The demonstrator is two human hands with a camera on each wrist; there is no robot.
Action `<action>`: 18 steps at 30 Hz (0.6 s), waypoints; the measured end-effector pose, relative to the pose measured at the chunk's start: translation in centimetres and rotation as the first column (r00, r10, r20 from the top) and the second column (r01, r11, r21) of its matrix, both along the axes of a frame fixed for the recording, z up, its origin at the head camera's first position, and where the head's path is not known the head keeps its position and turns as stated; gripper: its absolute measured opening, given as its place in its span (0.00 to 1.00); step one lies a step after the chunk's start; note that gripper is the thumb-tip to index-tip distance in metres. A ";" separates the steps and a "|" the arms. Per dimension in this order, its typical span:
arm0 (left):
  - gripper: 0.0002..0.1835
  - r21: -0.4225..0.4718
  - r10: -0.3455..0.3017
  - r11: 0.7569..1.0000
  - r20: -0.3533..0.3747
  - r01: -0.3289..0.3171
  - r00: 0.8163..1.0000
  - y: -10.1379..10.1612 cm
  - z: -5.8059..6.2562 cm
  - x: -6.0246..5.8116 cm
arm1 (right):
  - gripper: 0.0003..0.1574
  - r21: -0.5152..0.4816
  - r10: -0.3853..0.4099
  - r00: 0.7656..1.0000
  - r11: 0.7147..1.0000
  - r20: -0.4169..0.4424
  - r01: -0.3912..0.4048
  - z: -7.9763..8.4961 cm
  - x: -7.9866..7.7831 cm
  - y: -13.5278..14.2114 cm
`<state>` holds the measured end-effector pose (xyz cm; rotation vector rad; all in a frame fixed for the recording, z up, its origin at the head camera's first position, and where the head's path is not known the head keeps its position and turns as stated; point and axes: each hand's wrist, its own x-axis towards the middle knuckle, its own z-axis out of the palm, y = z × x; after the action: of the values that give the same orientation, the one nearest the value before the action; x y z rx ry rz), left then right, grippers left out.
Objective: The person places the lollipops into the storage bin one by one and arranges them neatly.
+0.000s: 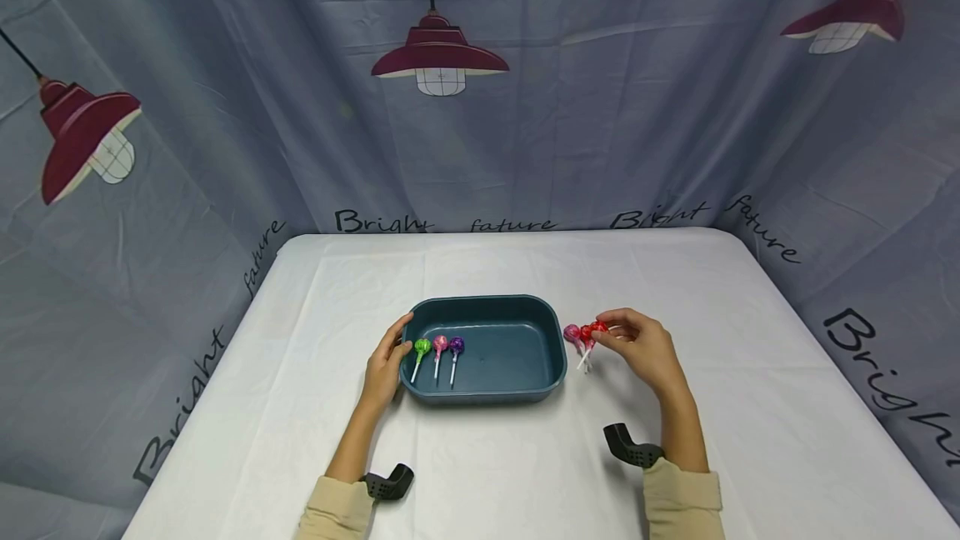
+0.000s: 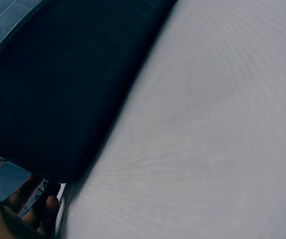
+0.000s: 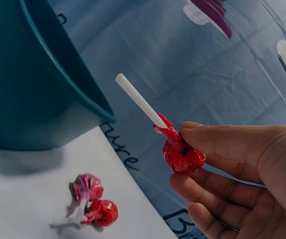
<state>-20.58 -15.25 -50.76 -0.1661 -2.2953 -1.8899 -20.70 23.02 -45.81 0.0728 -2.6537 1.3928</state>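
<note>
A dark teal rectangular basin [image 1: 487, 397] sits on the white table. My left hand [image 1: 384, 369] holds its left end, with the thumb at the rim and the other fingers along the outer wall. Inside, at the left, lie a green lollipop [image 1: 422, 347], a pink lollipop [image 1: 440, 344] and a purple lollipop [image 1: 456, 346], side by side with sticks toward me. Right of the basin, my right hand [image 3: 242, 174] pinches a red lollipop [image 3: 183, 157] by its wrapped head, stick pointing up and left. Below it, a magenta lollipop [image 3: 88, 186] and another red lollipop [image 3: 105, 212] lie together on the table.
White cloth covers the table [image 1: 510, 473]. A grey-blue curtain [image 1: 480, 148] printed with lamps and lettering surrounds the back and sides. Each wrist wears a black mount, the left wrist mount [image 1: 390, 483] and the right wrist mount [image 1: 632, 447].
</note>
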 end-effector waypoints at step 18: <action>0.23 -0.007 0.004 1.000 -0.011 -0.004 1.000 0.0 -0.1 -0.1 | 0.21 -0.033 0.053 0.998 0.998 0.041 -0.052 1.5 -0.6 -2.4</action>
<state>-20.63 -15.27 -50.86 -0.1716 -2.2935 -1.8750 -21.28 20.58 -44.31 0.1120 -2.6811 1.4683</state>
